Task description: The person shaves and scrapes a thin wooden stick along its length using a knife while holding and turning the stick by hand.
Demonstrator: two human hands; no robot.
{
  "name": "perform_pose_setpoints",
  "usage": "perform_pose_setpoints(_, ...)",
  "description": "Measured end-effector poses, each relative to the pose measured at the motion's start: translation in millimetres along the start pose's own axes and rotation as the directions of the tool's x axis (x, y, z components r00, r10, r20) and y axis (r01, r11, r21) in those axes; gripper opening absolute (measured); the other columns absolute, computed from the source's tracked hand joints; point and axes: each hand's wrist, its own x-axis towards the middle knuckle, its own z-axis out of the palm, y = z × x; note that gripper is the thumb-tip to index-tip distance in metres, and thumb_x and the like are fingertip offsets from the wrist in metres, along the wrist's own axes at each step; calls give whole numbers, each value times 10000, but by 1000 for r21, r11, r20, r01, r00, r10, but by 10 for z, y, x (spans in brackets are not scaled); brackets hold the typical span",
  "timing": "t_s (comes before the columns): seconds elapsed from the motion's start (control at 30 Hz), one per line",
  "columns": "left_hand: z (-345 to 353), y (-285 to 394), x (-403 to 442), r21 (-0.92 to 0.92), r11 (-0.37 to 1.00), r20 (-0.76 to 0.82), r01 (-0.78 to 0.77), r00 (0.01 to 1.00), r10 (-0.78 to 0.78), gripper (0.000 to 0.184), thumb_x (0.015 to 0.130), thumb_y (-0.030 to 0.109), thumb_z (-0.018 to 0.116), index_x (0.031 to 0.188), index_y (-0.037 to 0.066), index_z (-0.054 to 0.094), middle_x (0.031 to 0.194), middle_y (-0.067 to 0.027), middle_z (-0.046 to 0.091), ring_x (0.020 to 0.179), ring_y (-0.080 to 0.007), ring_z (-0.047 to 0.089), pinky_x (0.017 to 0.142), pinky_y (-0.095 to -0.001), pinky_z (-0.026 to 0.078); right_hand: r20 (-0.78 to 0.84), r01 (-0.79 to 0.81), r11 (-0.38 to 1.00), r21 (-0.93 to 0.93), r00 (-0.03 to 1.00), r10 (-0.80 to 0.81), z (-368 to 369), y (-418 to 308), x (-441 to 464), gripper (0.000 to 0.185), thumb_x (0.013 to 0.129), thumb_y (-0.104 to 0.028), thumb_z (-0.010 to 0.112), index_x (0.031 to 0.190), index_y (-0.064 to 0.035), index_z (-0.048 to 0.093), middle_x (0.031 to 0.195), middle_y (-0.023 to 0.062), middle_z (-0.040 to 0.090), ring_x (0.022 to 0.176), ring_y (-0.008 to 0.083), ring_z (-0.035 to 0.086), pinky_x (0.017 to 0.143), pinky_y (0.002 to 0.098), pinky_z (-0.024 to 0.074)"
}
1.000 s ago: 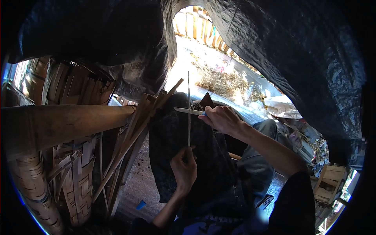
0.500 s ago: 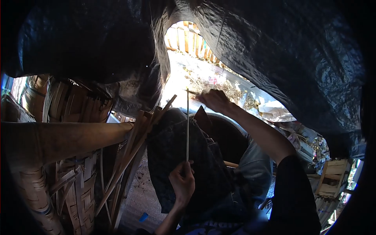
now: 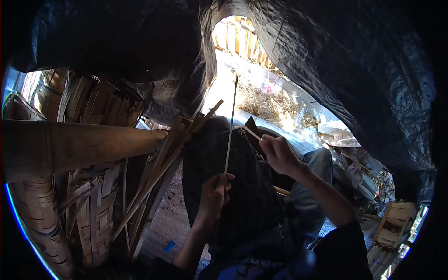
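A long thin bamboo strip (image 3: 230, 135) rises from my left hand (image 3: 215, 193), which is closed around its lower end. The strip tilts slightly right, its far tip against the bright opening. My right hand (image 3: 281, 156) is closed on a slim pale tool (image 3: 252, 132), possibly a knife, that points left toward the middle of the strip. I cannot tell whether its tip touches the strip. Dark cloth (image 3: 228, 200) covers my left leg beneath both hands. A dark pointed piece (image 3: 252, 125) stands just beyond the tool.
A thick bamboo pole (image 3: 84, 143) juts in from the left. Split bamboo slats (image 3: 156, 179) lean beside my leg, near woven bamboo baskets (image 3: 39, 219). Black plastic sheeting (image 3: 345, 60) hangs overhead around the bright opening. A small wooden crate (image 3: 395, 223) stands at right.
My right hand has come down from the strip's far tip to beside its middle, bringing the slim tool along. My left hand still holds the lower end. The view has shifted slightly.
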Motion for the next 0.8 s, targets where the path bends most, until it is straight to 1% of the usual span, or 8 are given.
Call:
perform_pose_setpoints(0.07,31,13,-1,31,999,-40,-19,999,20,236,970,178,422,958,9,586,653,42,464,459,10,332,386,-174,254,321,-33,994,103,947,-1,0,-209,-129,295,921,-211,513,713,-3,485,479,167,443,462,348,523,430,407,386)
perform_pose_setpoints(0.17,60,20,3,56,998,-50,-20,998,23,232,971,195,417,964,30,579,628,59,422,455,10,292,387,-165,228,438,48,994,101,895,-88,110,-193,-272,250,901,-193,542,749,-2,485,528,163,455,457,335,502,420,398,369)
perform_pose_setpoints(0.2,65,-5,4,56,998,-49,-12,999,15,232,971,195,417,964,30,579,628,59,422,455,10,292,387,-165,228,312,185,981,64,930,-196,159,-183,-320,266,886,-217,569,735,-23,468,508,129,462,461,324,511,434,400,394)
perform_pose_setpoints(0.3,37,-38,4,106,993,-61,-42,997,48,229,966,195,434,953,29,591,630,64,422,468,10,303,397,-166,229,514,99,992,-84,857,-42,132,-183,-259,269,882,-240,576,746,-36,466,507,120,470,472,320,524,449,398,419)
perform_pose_setpoints(0.53,-19,-45,-32,59,998,-76,1,997,4,224,949,208,480,947,36,623,633,67,423,478,4,309,409,-178,232,457,209,967,-148,881,-121,310,-39,-191,370,902,-346,540,715,-33,477,476,113,467,440,300,529,426,395,429)
perform_pose_setpoints(0.6,2,-69,-73,48,999,-63,-1,998,4,222,948,207,482,952,36,624,632,66,422,478,4,310,410,-178,231,157,127,865,-485,986,-57,390,171,-116,370,907,-343,531,731,-20,490,477,117,481,439,297,534,432,400,435)
perform_pose_setpoints(0.7,-1,-85,-118,41,999,-73,24,997,-21,244,956,183,452,964,-2,611,655,39,459,461,2,319,396,-178,231,351,54,970,-236,936,33,282,217,166,288,908,-267,541,771,-19,489,500,140,487,470,312,542,447,410,401)
perform_pose_setpoints(0.8,-53,-24,-72,-24,1000,-58,14,998,-15,242,954,185,454,970,-1,609,658,39,459,460,-2,327,396,-178,234,371,122,966,-227,928,-31,298,296,371,290,910,-255,536,764,-9,490,511,153,502,469,321,538,445,408,388)
